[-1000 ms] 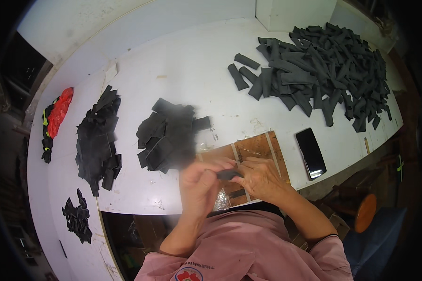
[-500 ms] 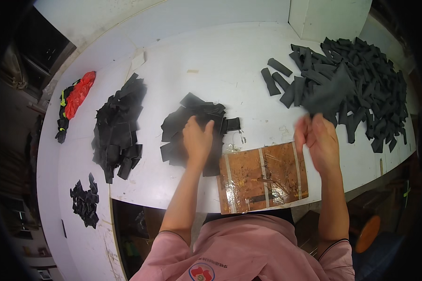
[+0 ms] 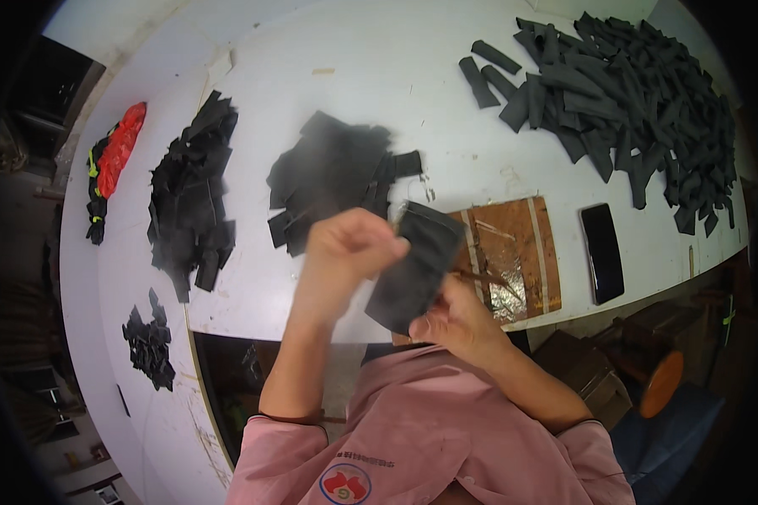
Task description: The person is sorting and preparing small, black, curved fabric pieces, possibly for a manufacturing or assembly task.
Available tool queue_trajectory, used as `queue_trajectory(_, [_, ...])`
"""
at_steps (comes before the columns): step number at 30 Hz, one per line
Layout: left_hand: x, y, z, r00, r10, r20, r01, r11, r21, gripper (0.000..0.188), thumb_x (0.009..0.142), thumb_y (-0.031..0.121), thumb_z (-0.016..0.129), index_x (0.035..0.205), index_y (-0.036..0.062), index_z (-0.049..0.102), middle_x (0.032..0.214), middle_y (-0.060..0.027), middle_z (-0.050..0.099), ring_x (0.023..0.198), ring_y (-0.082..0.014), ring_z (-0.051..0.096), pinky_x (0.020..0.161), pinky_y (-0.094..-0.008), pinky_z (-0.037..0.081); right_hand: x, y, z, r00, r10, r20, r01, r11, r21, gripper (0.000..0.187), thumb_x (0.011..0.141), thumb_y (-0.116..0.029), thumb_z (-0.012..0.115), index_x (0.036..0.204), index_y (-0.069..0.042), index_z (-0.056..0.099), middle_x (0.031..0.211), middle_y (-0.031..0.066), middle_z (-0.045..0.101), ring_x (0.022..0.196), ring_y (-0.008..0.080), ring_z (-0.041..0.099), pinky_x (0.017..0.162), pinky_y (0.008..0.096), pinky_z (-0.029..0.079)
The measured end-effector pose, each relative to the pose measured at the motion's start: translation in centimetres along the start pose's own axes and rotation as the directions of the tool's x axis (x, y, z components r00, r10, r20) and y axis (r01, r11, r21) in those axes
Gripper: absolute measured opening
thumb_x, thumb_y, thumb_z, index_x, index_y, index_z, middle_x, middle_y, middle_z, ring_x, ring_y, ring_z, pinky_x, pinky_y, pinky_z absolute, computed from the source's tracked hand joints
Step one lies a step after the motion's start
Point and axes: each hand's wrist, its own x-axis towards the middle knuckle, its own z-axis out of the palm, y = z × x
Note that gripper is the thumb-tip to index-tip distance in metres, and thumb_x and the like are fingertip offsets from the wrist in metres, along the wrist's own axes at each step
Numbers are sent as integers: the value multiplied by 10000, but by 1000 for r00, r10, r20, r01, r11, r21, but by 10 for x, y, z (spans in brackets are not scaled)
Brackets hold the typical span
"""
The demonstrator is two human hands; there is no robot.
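Observation:
A flat, folded black fabric piece [image 3: 419, 268] is held up in front of my body, tilted, above the near table edge. My right hand [image 3: 463, 324] grips its lower right side, with the thumb on the front and the other fingers partly behind it. At its upper left edge, my left hand [image 3: 354, 252] is closed in a pinch; slight blur covers the fingertips. Just beyond my left hand lies a heap of flat black fabric pieces [image 3: 328, 168]. Beneath and behind the held piece is a brown board [image 3: 514, 252] wrapped in clear tape, partly covered by it.
A large pile of black fabric tubes [image 3: 640, 101] fills the far right. A dark phone [image 3: 600, 252] lies right of the board. To the left are another black fabric heap [image 3: 192, 202], a smaller one [image 3: 149, 347], and a red plastic bag [image 3: 122, 151]. A round stool [image 3: 661, 383] stands lower right.
My right hand has come from the tube pile to the middle, now gripping a black piece. My left hand has left the middle heap and closed at that piece's edge. The phone shows now.

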Motion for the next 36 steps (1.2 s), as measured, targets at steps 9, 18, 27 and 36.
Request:
queue_trajectory(9, [-62, -37, 13, 966, 74, -247, -149, 941, -303, 273, 759, 122, 594, 986, -10, 521, 833, -75, 595, 711, -103, 545, 592, -216, 425, 7, 3, 19, 966, 159, -203, -66, 913, 403, 109, 799, -94, 594, 894, -66, 547, 774, 16, 559, 663, 115, 557, 547, 252, 470])
queue_trajectory(18, [-89, -47, 20, 972, 42, -233, -93, 973, -213, 170, 767, 13, 608, 925, -18, 555, 802, -30, 581, 712, -65, 516, 639, -185, 415, 10, -2, 33, 938, 172, -300, -7, 878, 479, 134, 809, -110, 589, 921, -135, 520, 763, -27, 529, 667, 89, 518, 520, 222, 413])
queue_trajectory(27, [-83, -43, 27, 967, 33, -254, -91, 971, -221, 138, 775, 38, 609, 881, -44, 578, 719, -65, 605, 592, -78, 540, 575, -195, 444, 9, 14, 28, 945, 56, -323, 45, 954, 297, 123, 797, -139, 613, 882, -92, 538, 779, -13, 548, 663, 68, 510, 567, 221, 420])
queue_trajectory(36, [-80, -35, 11, 974, 29, -224, -48, 995, -83, 81, 799, 59, 587, 804, -22, 576, 661, -23, 566, 569, -57, 494, 543, -173, 403, -2, 6, 23, 983, 82, -164, -33, 958, 283, 118, 767, -37, 607, 879, -53, 576, 820, -10, 582, 723, 58, 520, 621, 208, 419])
